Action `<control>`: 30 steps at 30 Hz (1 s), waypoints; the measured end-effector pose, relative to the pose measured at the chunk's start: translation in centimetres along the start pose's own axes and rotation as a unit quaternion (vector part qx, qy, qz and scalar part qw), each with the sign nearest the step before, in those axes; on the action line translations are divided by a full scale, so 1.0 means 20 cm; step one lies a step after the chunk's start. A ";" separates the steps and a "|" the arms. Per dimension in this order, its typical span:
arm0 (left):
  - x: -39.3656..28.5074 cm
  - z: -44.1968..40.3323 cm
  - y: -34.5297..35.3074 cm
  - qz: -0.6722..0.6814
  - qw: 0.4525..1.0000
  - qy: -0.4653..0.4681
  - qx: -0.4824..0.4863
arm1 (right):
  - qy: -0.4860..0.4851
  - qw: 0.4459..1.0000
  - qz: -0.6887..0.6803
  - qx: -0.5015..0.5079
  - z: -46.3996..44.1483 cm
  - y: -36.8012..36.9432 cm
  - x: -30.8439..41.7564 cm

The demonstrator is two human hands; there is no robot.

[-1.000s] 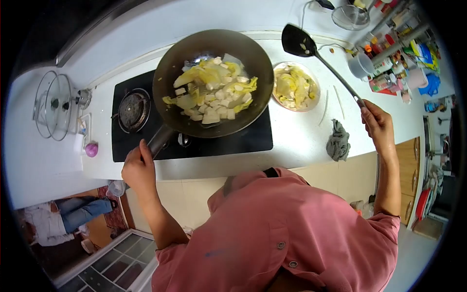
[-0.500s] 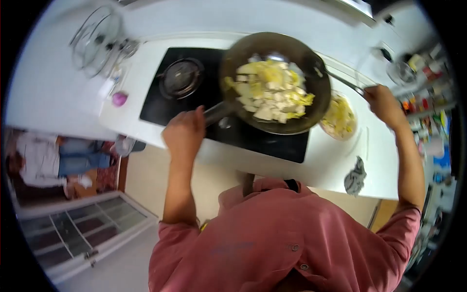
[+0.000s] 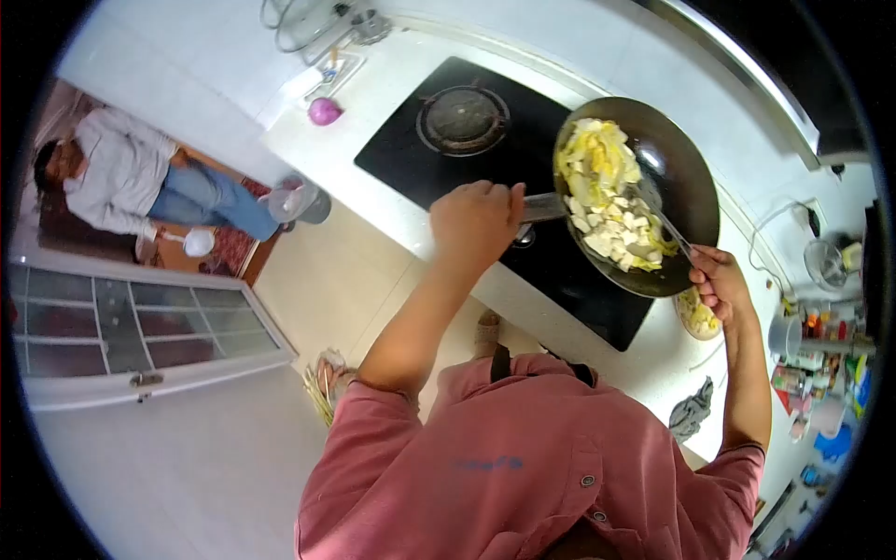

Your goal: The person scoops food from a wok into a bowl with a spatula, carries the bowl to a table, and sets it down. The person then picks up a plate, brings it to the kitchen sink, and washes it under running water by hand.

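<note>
A dark wok point(image 3: 693, 191) sits over the right side of the black cooktop point(image 3: 411, 140), tipped slightly. My left hand point(image 3: 474, 224) is closed around its thick handle point(image 3: 543, 207). White cubes that look like tofu point(image 3: 611, 233) and yellow-green cabbage leaves point(image 3: 597, 154) are gathered on the wok's left side. My right hand point(image 3: 719, 280) grips a long metal spatula point(image 3: 676, 231) over the right rim. Its head is down among the food, partly hidden. Just below that hand, a plate point(image 3: 700, 322) with more yellowish food is partly covered.
The left burner point(image 3: 462, 119) has no pan on it. A purple onion point(image 3: 324, 111) lies at the counter's left end, and a grey cloth point(image 3: 691, 411) near the front right. A person point(image 3: 131, 173) sits at the left beyond a bin point(image 3: 299, 201). Shelves with bottles stand at right.
My view has turned, and the cooktop sits differently in it. The spatula has moved from the wok's right rim into the food, which is now bunched on the left side.
</note>
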State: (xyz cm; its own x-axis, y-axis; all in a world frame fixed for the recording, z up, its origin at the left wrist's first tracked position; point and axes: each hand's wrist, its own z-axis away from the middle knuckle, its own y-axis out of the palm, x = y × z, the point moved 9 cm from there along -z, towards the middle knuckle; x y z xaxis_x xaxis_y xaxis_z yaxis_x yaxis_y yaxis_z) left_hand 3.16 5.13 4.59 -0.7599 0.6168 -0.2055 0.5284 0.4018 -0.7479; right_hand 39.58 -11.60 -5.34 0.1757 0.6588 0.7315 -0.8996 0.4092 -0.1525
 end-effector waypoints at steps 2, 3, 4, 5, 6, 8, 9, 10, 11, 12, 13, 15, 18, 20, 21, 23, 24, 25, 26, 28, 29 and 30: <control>-0.01 0.00 0.01 -0.018 0.999 -0.002 0.026 | 0.007 1.000 -0.018 -0.010 0.06 0.05 0.00; -0.01 -0.01 0.00 -0.006 1.000 0.006 0.012 | 0.011 0.999 -0.031 -0.006 0.07 0.06 -0.01; -0.02 0.00 0.01 -0.014 1.000 0.008 0.013 | 0.013 0.999 -0.050 -0.006 0.09 0.08 -0.02; -0.03 -0.01 0.00 -0.009 1.000 0.016 0.002 | 0.015 0.998 -0.067 -0.005 0.11 0.09 -0.03; -0.03 0.00 0.00 -0.009 1.000 0.016 0.006 | 0.018 0.996 -0.090 0.002 0.12 0.08 -0.06; -0.04 -0.01 -0.01 -0.025 0.999 0.026 0.018 | 0.023 0.991 -0.132 0.031 0.12 0.07 -0.13; -0.04 -0.01 -0.01 -0.021 0.999 0.026 0.021 | 0.022 0.990 -0.137 0.024 0.14 0.06 -0.14; -0.04 -0.01 -0.01 -0.014 0.999 0.028 0.019 | 0.017 0.990 -0.138 0.019 0.17 0.05 -0.15; -0.04 -0.01 -0.01 -0.008 0.999 0.030 0.018 | 0.012 0.990 -0.139 0.015 0.20 0.04 -0.16; -0.04 -0.01 -0.01 -0.003 0.999 0.032 0.018 | 0.007 0.990 -0.140 0.007 0.21 0.03 -0.17; -0.04 -0.01 0.00 -0.009 0.999 0.030 0.021 | 0.002 0.990 -0.144 0.004 0.23 0.01 -0.19; -0.04 -0.01 0.00 -0.023 0.999 0.026 0.026 | -0.008 0.989 -0.150 0.000 0.26 -0.01 -0.21; -0.05 -0.01 0.00 -0.019 0.999 0.036 0.019 | -0.010 0.985 -0.173 -0.007 0.31 -0.04 -0.25; -0.05 -0.01 -0.01 -0.005 0.999 0.039 0.016 | -0.015 0.987 -0.160 -0.020 0.35 -0.06 -0.24; -0.05 -0.01 -0.01 -0.010 0.999 0.040 0.017 | -0.017 0.989 -0.143 -0.031 0.38 -0.07 -0.23; -0.05 -0.01 0.00 -0.019 0.999 0.041 0.019 | -0.017 0.991 -0.127 -0.044 0.40 -0.09 -0.23; -0.06 -0.01 0.00 -0.027 0.998 0.042 0.025 | -0.017 0.990 -0.129 -0.046 0.41 -0.10 -0.24; -0.06 -0.01 -0.01 -0.025 0.998 0.042 0.026 | -0.015 0.990 -0.131 -0.049 0.42 -0.11 -0.25; -0.06 -0.01 -0.01 -0.024 0.998 0.042 0.026 | -0.008 0.989 -0.136 -0.053 0.43 -0.12 -0.26; -0.06 -0.02 -0.01 -0.023 0.999 0.041 0.028 | 0.004 0.987 -0.146 -0.061 0.47 -0.14 -0.28; -0.06 -0.02 0.00 -0.023 0.999 0.040 0.030 | 0.004 0.985 -0.159 -0.063 0.49 -0.15 -0.28; -0.06 -0.02 0.00 -0.023 0.998 0.038 0.034 | 0.005 0.983 -0.172 -0.065 0.52 -0.17 -0.29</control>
State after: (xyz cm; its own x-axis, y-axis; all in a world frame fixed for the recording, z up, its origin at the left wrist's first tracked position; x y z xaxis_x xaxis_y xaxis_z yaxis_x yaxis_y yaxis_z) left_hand 4.12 4.67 5.00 -0.7496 0.6502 -0.1236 0.4656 0.3854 -0.7967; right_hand 37.36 -23.40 -2.23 0.4654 0.4731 0.7481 -0.7279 0.6854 0.0193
